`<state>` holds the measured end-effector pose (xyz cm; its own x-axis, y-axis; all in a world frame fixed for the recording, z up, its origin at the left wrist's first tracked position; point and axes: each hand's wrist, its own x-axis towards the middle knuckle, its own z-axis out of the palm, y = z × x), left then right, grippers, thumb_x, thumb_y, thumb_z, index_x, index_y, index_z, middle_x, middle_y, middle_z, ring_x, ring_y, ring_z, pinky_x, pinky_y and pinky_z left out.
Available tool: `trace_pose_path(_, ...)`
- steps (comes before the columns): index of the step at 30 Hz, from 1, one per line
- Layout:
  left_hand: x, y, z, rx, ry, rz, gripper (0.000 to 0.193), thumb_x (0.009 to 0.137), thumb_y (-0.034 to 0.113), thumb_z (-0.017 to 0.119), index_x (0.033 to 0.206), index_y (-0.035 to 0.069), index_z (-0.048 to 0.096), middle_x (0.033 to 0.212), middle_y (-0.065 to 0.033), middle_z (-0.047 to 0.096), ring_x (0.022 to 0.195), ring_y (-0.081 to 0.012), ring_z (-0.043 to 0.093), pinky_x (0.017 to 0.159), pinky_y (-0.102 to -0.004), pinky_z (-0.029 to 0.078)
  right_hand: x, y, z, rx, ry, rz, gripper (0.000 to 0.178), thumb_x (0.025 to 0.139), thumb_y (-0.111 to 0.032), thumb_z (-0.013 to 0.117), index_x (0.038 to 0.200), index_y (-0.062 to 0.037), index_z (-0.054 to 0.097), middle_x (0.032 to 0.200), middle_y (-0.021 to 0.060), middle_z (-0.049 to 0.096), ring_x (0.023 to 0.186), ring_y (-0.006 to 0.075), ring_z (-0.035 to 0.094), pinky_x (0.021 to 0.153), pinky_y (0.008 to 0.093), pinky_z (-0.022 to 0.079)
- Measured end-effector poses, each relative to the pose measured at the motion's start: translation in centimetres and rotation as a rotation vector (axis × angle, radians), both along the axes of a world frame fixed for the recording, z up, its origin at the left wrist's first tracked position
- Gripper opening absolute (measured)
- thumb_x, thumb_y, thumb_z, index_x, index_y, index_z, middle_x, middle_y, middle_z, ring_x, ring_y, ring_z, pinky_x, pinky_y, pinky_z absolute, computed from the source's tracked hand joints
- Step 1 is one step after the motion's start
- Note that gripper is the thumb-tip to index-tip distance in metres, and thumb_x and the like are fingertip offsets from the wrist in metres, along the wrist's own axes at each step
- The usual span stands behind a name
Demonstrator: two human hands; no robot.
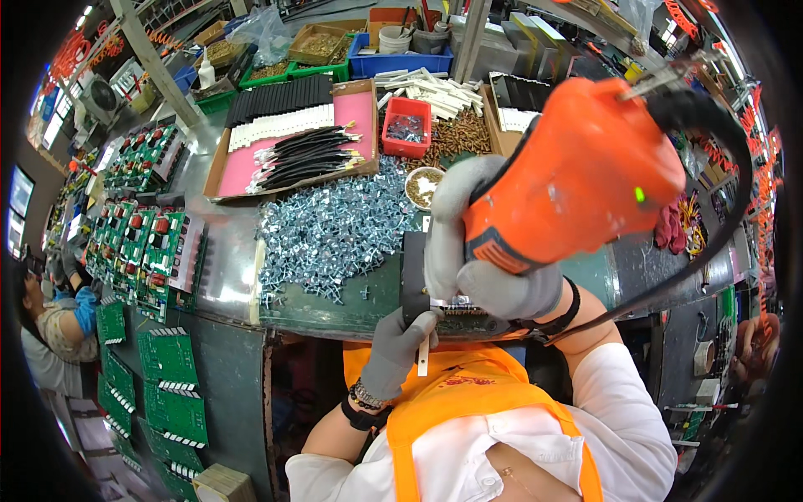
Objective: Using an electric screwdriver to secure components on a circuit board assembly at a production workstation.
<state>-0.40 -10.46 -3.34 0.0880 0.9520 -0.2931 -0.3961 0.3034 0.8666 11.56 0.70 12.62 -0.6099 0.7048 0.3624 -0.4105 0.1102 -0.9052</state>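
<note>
My right hand, in a grey glove, is wrapped round an orange power screwdriver with a green light and a thick black cable. The tool is tilted over the bench edge; its tip is hidden behind my hand. My left hand, also gloved, pinches the near end of a flat black part lying on the bench under the tool. A narrow white strip sticks out from this part toward me, by my left thumb. Just left of them spreads a heap of small silvery metal screws or clips.
A pink-lined cardboard tray holds black and white strips and black cables. Beyond the heap stand a red bin and a small round dish, near brass-coloured pieces. Green circuit boards line the left side, where another person sits.
</note>
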Motion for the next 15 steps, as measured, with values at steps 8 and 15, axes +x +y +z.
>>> trace_pose_path(8,0.1,0.0,0.8,-0.035,0.067,0.002,0.023,0.093,0.020,0.054,0.101,0.000,0.064,0.070,-0.0030,0.059,0.061,-0.0090,0.053,0.056,-0.0238,0.041,0.7,2.5,0.4,0.170,0.130,-0.190,0.050,0.084,-0.017,0.063,0.125,-0.0026,0.039,0.074,0.0045,0.053,0.060,0.0150,0.056,0.054,0.0306,0.049)
trace_pose_path(15,0.1,0.0,0.8,-0.068,0.063,0.008,0.024,0.093,0.021,0.055,0.101,0.001,0.064,0.069,-0.0036,0.060,0.061,-0.0097,0.054,0.056,-0.0241,0.042,0.0,2.8,0.0,0.074,0.114,-0.243,0.050,0.082,-0.015,0.064,0.124,-0.0020,0.040,0.075,0.0048,0.053,0.059,0.0150,0.056,0.054,0.0302,0.049)
